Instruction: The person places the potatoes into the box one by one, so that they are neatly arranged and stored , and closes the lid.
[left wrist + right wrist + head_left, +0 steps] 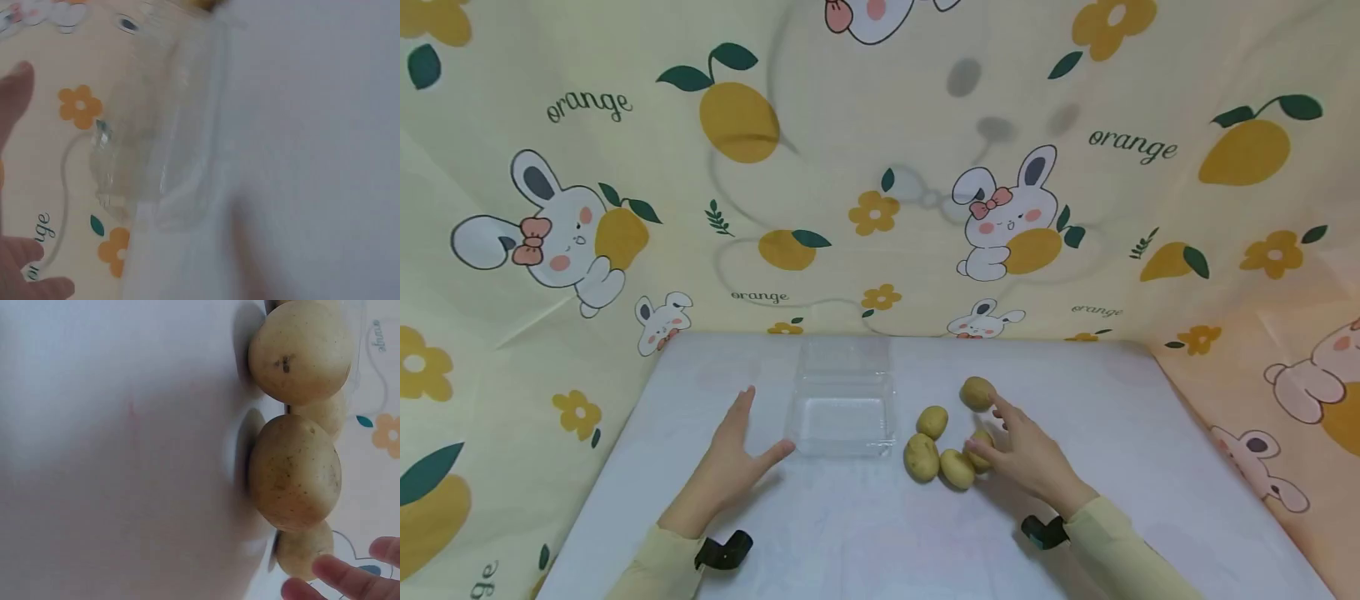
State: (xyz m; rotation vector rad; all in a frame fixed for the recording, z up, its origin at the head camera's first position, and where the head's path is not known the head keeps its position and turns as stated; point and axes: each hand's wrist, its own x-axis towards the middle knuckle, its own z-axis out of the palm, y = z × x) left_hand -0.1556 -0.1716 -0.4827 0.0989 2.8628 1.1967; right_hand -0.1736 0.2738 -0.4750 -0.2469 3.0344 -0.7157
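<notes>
My left hand [727, 468] is held over the table just left of a clear plastic box [842, 423], fingers and thumb spread apart and holding nothing. Its thumb points toward the box's near left corner; in the left wrist view the box [187, 125] looks blurred. Over on the right, my right hand [1037, 460] reaches over a potato [981, 461], which it partly covers. The right thumb overlaps that potato, while the fingertips extend toward the farthest potato [976, 392]. In the right wrist view, loosely spread fingers [353, 578] appear beside several potatoes [295, 472].
Between the box and my right hand, more potatoes [921, 457] lie grouped on the white table [850, 533]. The box's raised lid [842, 354] leans at the back. A patterned cloth [865, 150] hangs behind and along both sides of the table.
</notes>
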